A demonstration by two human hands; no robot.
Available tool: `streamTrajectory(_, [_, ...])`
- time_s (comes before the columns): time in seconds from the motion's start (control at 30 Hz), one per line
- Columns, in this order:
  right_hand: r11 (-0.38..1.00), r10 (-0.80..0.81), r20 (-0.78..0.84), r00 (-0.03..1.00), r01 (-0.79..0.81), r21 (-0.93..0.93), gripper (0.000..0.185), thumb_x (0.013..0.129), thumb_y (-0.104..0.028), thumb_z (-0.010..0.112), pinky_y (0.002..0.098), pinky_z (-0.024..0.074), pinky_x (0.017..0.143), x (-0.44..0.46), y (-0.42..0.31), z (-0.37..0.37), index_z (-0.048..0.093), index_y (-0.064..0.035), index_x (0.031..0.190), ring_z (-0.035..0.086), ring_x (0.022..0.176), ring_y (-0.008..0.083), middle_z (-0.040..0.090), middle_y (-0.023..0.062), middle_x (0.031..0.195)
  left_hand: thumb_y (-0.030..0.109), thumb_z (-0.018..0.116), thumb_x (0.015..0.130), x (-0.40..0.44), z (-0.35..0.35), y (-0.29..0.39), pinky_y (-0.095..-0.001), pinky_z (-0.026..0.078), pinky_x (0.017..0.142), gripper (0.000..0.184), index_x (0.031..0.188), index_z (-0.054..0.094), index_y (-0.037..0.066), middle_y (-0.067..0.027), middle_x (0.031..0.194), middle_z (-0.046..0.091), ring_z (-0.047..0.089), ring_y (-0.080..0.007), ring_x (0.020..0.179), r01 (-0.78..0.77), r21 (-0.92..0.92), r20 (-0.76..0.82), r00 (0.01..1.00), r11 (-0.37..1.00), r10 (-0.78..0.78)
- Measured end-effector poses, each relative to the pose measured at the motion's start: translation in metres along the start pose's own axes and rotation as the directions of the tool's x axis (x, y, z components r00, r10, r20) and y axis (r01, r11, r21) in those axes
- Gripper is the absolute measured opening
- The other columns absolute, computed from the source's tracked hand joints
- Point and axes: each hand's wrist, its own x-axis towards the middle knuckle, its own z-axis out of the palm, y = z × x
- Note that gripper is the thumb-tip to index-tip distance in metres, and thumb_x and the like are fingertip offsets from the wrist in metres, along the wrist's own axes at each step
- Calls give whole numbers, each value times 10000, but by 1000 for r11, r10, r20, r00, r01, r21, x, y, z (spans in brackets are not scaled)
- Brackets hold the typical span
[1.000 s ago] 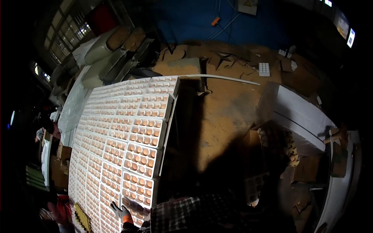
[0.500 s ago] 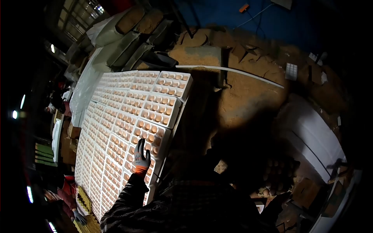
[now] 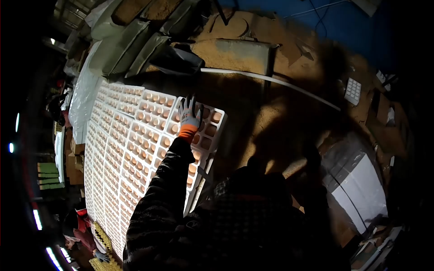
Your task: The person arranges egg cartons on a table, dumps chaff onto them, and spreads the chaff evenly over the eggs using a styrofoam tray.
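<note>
My left hand (image 3: pixel 190 115), in a grey-white glove with an orange cuff, reaches over a white egg tray (image 3: pixel 221 131) at the far right corner of a broad layer of trays. Its fingers are stretched and spread above brown eggs (image 3: pixel 216 117). I cannot tell whether the fingertips touch them. The glove hides part of the tray and some of its eggs. Several more white trays (image 3: pixel 135 156) full of eggs lie in rows to the left. My right hand does not show; the lower right is dark.
Stuffed sacks (image 3: pixel 129 49) are piled behind the trays. A white pipe (image 3: pixel 271 79) crosses the dusty floor. At right stands a white box (image 3: pixel 359 192) with a dark strap. A co-worker's gloved hand (image 3: pixel 101 256) is beside yellow trays (image 3: pixel 103 237) at lower left.
My left hand has moved away from me, from a nearer tray to the far corner one, its fingers still spread. The view has shifted and the co-worker has moved slightly.
</note>
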Motion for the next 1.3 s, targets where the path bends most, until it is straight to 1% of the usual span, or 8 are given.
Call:
streamTrajectory(0.23, [545, 237, 594, 769, 401, -736, 363, 997, -160, 482, 329, 429, 1017, 173, 56, 160, 531, -105, 1352, 544, 1203, 262, 551, 165, 1335, 377, 540, 859, 16, 21, 13, -535, 213, 1125, 449, 1240, 597, 145, -136, 1327, 508, 349, -401, 1324, -114, 183, 251, 966, 976, 66])
streamTrajectory(0.43, [860, 386, 759, 525, -502, -90, 425, 1011, -209, 466, 312, 477, 958, 230, 156, 275, 457, -34, 1398, 601, 1125, 214, 578, 96, 1322, 298, 581, 824, 28, 15, 26, -560, 254, 1105, 397, 1191, 631, 156, -104, 1297, 532, 391, -389, 1294, -34, 164, 307, 951, 986, -19])
streamTrajectory(0.6, [245, 361, 924, -124, -944, -222, 463, 1018, -208, 470, 359, 445, 1020, 246, 209, 308, 402, 21, 1414, 537, 1222, 207, 542, 131, 1359, 240, 601, 736, 37, 12, 29, -592, 271, 1080, 446, 1171, 646, 153, -102, 1291, 537, 401, -403, 1284, 56, 125, 388, 916, 991, -100])
streamTrajectory(0.7, [-112, 36, 952, -304, -948, -298, 461, 1022, -194, 450, 379, 436, 1034, 259, 200, 313, 386, 25, 1422, 497, 1272, 233, 490, 137, 1411, 201, 594, 626, 38, 13, 29, -618, 277, 1062, 533, 1154, 652, 155, -104, 1283, 542, 406, -404, 1280, 64, 125, 398, 911, 990, -109])
streamTrajectory(0.83, [-464, 201, 934, -294, -869, -173, 585, 1013, -358, 306, 506, 275, 1095, 258, 178, 318, 285, 27, 1453, 303, 1357, 353, 278, 206, 1503, 211, 599, 611, 40, 11, 27, -607, 284, 1060, 544, 1150, 652, 157, -107, 1279, 547, 416, -405, 1274, 77, 127, 423, 897, 989, -124])
streamTrajectory(0.97, [640, 442, 894, -77, -671, -375, 360, 870, -198, 720, 301, 551, 759, 270, 121, 332, 628, -6, 1160, 662, 883, 167, 686, 86, 1022, 237, 615, 624, 46, 5, 28, -594, 304, 1059, 536, 1153, 655, 155, -107, 1282, 558, 437, -392, 1267, 110, 121, 432, 889, 987, -152])
streamTrajectory(1.13, [496, 605, 739, -295, -587, -640, 316, 835, -174, 750, 288, 554, 684, 271, 123, 331, 651, -20, 1093, 668, 780, 149, 698, 70, 928, 265, 621, 673, 42, 0, 25, -590, 308, 1068, 505, 1163, 651, 148, -109, 1281, 563, 442, -388, 1271, 134, 69, 441, 885, 989, -150])
streamTrajectory(1.3, [564, 692, 722, 4, -627, -537, 234, 871, -151, 696, 298, 542, 686, 273, 113, 340, 651, 1, 1043, 663, 823, 182, 683, 100, 984, 263, 602, 722, 35, 2, 20, -566, 320, 1075, 472, 1179, 643, 156, -115, 1267, 569, 469, -390, 1243, 101, 41, 364, 925, 994, -109])
